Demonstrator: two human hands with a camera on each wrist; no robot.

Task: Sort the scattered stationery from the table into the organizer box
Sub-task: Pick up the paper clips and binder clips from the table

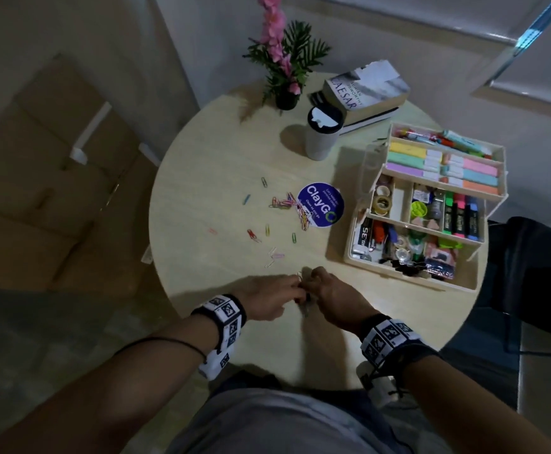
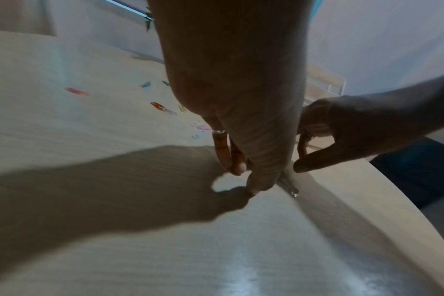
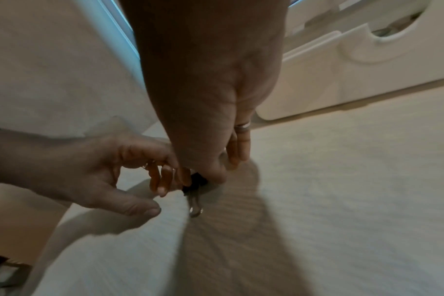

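Observation:
Both hands meet over the near part of the round table (image 1: 218, 178). My right hand (image 1: 315, 283) (image 3: 221, 172) pinches a small black binder clip (image 3: 194, 181) with silver wire handles; its thumb presses on the black body. My left hand (image 1: 295, 291) (image 2: 243, 176) has bent fingers touching the clip's other side, with the thumb held apart. In the left wrist view only the clip's wire handle (image 2: 288, 185) shows. Several coloured paper clips (image 1: 287, 204) lie scattered mid-table. The cream organizer box (image 1: 457, 285) stands open at the right, filled with markers, tape and clips.
A round blue ClayGo sticker (image 1: 320, 204) lies beside the paper clip pile. A lidded tumbler (image 1: 323, 132), stacked books (image 1: 365, 93) and a potted plant with pink flowers (image 1: 284, 60) stand at the back. The table's edge runs just behind my hands.

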